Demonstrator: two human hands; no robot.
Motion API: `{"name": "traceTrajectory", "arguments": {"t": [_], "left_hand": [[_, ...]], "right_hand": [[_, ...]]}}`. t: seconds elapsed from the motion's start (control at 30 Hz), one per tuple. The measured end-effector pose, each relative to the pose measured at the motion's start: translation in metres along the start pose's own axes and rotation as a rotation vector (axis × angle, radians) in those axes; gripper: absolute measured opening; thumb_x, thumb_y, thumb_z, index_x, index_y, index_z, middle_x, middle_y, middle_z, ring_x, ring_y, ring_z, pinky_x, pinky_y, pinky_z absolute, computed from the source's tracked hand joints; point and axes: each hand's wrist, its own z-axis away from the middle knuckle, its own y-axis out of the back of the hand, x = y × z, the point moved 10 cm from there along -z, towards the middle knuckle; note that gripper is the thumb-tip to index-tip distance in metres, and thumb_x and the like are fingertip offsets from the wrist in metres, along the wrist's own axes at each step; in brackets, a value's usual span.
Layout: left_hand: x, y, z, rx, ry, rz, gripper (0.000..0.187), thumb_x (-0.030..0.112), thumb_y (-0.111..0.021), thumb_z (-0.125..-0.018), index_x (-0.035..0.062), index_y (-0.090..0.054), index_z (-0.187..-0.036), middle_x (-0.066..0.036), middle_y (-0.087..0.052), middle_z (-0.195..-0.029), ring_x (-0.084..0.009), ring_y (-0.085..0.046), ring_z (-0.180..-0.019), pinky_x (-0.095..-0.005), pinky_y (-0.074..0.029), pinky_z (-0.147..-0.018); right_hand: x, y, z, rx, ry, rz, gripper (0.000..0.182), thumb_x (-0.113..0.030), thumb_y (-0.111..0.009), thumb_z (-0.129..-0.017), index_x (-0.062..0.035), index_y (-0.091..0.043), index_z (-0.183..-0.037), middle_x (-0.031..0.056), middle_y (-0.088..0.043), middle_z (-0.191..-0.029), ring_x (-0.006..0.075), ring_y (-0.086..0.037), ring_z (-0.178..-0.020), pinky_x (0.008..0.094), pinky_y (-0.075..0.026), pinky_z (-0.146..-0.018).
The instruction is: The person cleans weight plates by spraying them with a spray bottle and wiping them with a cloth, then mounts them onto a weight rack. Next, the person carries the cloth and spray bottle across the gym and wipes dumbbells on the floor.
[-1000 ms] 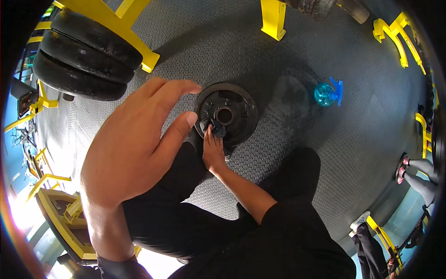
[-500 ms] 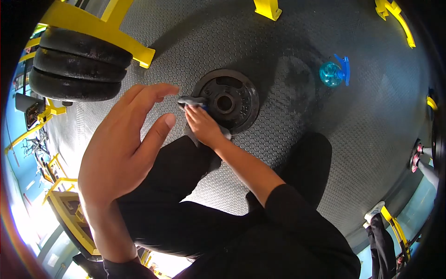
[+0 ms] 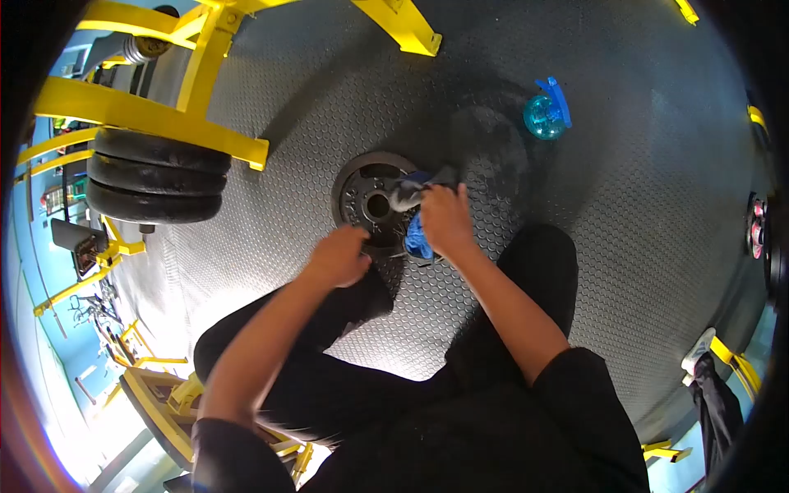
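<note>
Weight plate (image 3: pixel 355 195) is near the middle of the frame, looks flat on the textured floor (image 3: pixel 468 329), hub hole facing up. Right hand (image 3: pixel 446 218) is closed on a bunched cloth (image 3: pixel 404 195), grey with some blue showing, at the plate's right side. Left hand (image 3: pixel 339 256) has its fingers curled at the plate's lower-left rim; can't tell if it's gripping or only touching, the fingertips are hidden.

Risks, my read:
- Plate could skid or turn under a hard push from the cloth if the left hand is only resting there.
- If the rim gets lifted and slips, fingers could be pinched against the floor. Damp or greasy metal would make that likelier.
- Loose cloth end hangs by the rim; could snag or get trapped under it.
- Blue spray bottle (image 3: pixel 544 117), upper right of center, stands well apart from both hands. A wide swing of the right arm might tip it, though.

Yellow rack (image 3: pixel 131 111) with stacked plates (image 3: pixel 158 182), upper left, is well clear of the hands.
</note>
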Motion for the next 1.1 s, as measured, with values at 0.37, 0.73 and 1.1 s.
{"name": "traceTrajectory", "arguments": {"t": [0.37, 0.73, 1.1], "left_hand": [[0.032, -0.111, -0.041, 0.346, -0.094, -0.295, 0.05, 0.029, -0.076, -0.082, 0.0022, -0.054, -0.118, -0.015, -0.058, -0.113, -0.032, -0.058, -0.111, -0.0468, -0.041, -0.108], [0.058, -0.059, -0.03, 0.021, -0.005, -0.115, 0.044, 0.034, -0.071, -0.091, -0.001, -0.055, -0.112, -0.019, -0.061, -0.112, -0.0398, -0.065, -0.103, -0.0468, -0.052, -0.089], [0.069, 0.085, -0.019, 0.017, -0.048, 0.5, 0.043, 0.037, -0.053, -0.103, -0.0026, -0.06, -0.117, -0.015, -0.065, -0.093, -0.0223, -0.063, -0.086, -0.0392, -0.05, -0.08]], "right_hand": [[0.1, 0.075, -0.007, 0.228, -0.607, -2.096, 0.031, -0.015, -0.059, -0.1, 0.0002, -0.055, -0.127, 0.0119, -0.065, -0.124, 0.0264, -0.064, -0.116, 0.0435, -0.05, -0.104], [0.104, 0.074, 0.005, 0.188, -0.748, -1.987, 0.038, -0.021, -0.056, -0.102, -0.0004, -0.052, -0.134, 0.0105, -0.065, -0.125, 0.0225, -0.064, -0.114, 0.0388, -0.051, -0.101], [0.009, 0.097, -0.004, -0.031, -0.203, -0.915, 0.037, -0.036, -0.051, -0.104, -0.003, -0.065, -0.114, 0.0118, -0.062, -0.111, 0.0244, -0.057, -0.111, 0.0361, -0.044, -0.096]]}}
